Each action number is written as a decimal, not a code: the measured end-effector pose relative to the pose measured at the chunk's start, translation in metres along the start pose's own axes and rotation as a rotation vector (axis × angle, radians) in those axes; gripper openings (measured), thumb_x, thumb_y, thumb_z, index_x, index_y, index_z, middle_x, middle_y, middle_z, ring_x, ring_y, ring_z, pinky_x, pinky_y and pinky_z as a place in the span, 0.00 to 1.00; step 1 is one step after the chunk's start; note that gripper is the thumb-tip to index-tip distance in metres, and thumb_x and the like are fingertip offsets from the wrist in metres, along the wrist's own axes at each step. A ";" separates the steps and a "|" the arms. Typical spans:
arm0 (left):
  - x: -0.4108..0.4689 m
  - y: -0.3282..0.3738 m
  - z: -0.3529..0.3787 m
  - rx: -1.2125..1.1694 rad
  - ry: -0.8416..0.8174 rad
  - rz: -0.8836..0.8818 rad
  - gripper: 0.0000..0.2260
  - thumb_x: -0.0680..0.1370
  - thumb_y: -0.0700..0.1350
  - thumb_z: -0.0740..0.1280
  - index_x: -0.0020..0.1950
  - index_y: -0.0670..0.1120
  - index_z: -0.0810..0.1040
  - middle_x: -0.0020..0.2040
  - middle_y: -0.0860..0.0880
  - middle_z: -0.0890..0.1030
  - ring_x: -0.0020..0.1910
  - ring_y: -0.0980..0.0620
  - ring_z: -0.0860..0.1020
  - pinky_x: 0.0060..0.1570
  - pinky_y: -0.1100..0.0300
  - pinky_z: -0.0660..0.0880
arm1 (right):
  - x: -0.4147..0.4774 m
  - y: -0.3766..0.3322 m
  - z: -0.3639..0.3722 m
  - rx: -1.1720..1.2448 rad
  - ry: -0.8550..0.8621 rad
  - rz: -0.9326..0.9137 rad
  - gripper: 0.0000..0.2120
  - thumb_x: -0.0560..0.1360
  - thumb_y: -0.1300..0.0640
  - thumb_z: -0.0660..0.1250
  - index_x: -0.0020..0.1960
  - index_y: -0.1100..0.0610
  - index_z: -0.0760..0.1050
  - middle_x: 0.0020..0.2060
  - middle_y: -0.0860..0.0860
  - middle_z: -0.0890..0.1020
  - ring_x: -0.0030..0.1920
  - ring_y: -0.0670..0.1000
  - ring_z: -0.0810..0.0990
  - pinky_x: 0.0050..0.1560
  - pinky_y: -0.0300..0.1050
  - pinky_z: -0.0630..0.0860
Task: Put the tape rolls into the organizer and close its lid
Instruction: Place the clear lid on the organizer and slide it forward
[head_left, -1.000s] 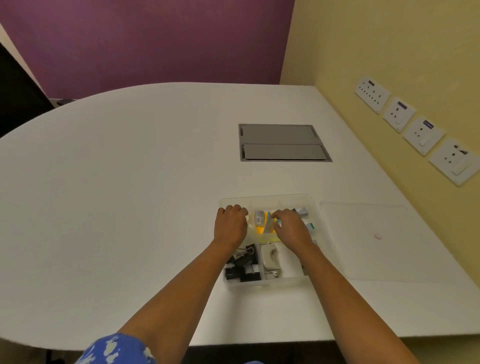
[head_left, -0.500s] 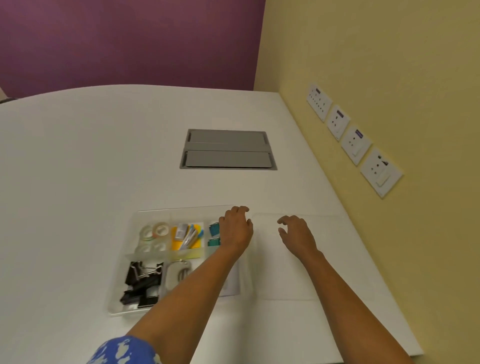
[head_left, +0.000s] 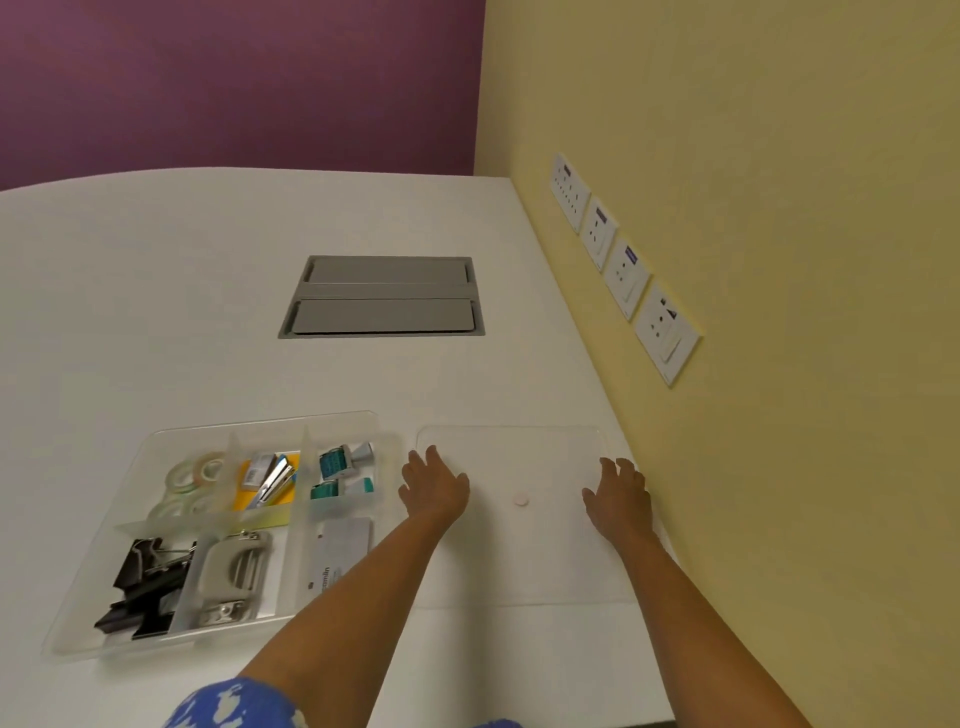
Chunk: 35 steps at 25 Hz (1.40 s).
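Note:
The clear plastic organizer (head_left: 78, 631) lies open on the white table at the lower left. Several pale tape rolls (head_left: 193, 483) sit in its far-left compartment. To its right the clear flat lid (head_left: 545, 551) lies on the table, a small pink dot at its middle. My left hand (head_left: 435, 489) rests palm down on the lid's left part, fingers spread. At the lid's right edge is my right hand (head_left: 619, 498), also flat with fingers apart. Neither hand holds anything.
The organizer also holds black binder clips (head_left: 145, 587), a hole punch (head_left: 231, 571), a stapler on yellow notes (head_left: 272, 480), teal items (head_left: 332, 465) and a card (head_left: 337, 556). A grey cable hatch (head_left: 384, 296) is set in the table farther back. The yellow wall with sockets (head_left: 623, 270) runs close on the right.
Both hands left the organizer and moved right onto the lid. The view swung right, so the organizer now sits at the left.

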<state>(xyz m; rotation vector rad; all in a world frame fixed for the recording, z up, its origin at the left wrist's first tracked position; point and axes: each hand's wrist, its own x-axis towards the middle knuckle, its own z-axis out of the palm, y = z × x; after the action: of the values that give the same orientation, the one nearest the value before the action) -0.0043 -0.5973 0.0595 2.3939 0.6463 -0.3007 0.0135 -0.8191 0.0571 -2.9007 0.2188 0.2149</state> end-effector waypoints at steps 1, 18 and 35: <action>0.000 0.001 0.002 -0.016 -0.003 -0.033 0.28 0.80 0.51 0.60 0.77 0.44 0.53 0.78 0.41 0.55 0.76 0.42 0.57 0.72 0.47 0.60 | 0.001 0.005 0.001 0.003 -0.003 0.025 0.27 0.80 0.51 0.59 0.74 0.59 0.56 0.74 0.58 0.59 0.72 0.58 0.62 0.70 0.51 0.66; 0.023 0.058 -0.049 -0.497 0.099 -0.334 0.25 0.82 0.56 0.54 0.72 0.40 0.65 0.71 0.39 0.68 0.69 0.39 0.67 0.70 0.45 0.65 | 0.039 0.005 -0.021 0.537 0.097 0.189 0.28 0.79 0.57 0.62 0.75 0.64 0.57 0.72 0.63 0.65 0.72 0.62 0.64 0.71 0.56 0.65; -0.002 0.092 -0.202 -1.556 0.444 0.159 0.25 0.83 0.55 0.51 0.27 0.48 0.67 0.28 0.53 0.73 0.31 0.57 0.71 0.39 0.64 0.69 | 0.028 -0.075 -0.103 2.168 0.109 0.314 0.23 0.79 0.38 0.52 0.47 0.56 0.73 0.41 0.50 0.77 0.43 0.48 0.77 0.54 0.41 0.73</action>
<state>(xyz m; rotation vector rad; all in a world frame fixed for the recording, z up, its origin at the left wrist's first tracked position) 0.0519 -0.5333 0.2644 0.9517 0.5268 0.6303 0.0663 -0.7748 0.1676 -0.7146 0.4730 -0.1271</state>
